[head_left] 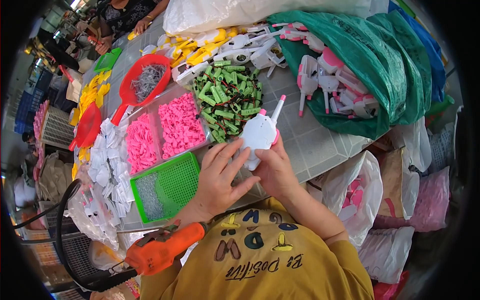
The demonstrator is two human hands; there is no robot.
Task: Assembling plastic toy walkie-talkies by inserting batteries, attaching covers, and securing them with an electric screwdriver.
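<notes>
I see a white toy walkie-talkie [259,134] with pink trim and a pink-tipped antenna, held just above the near edge of the grey tiled table [320,145]. My right hand [276,172] is wrapped round its lower right side, thumb pressed on the shell. My left hand [218,177] lies against its lower left, fingers spread and touching the bottom of the casing, so both hands are closed in on the toy together.

Just behind the toy is a heap of green cylindrical parts with red wires [227,97]. Left of that stands a clear tray of small pink pieces [162,130], and nearer me a green mesh tray [167,187] holding a little pile of screws. An orange electric screwdriver [162,250] hangs by my left elbow.

Farther back lie yellow and white toy shells [215,45] and a red scoop [142,80] with metal bits in it. On the right, a green plastic bag [380,65] spills more white-and-pink toy bodies [330,80]. White plastic parts [107,165] are strewn along the left edge of the table. At the far end another person's hand [142,25] rests on the table.
</notes>
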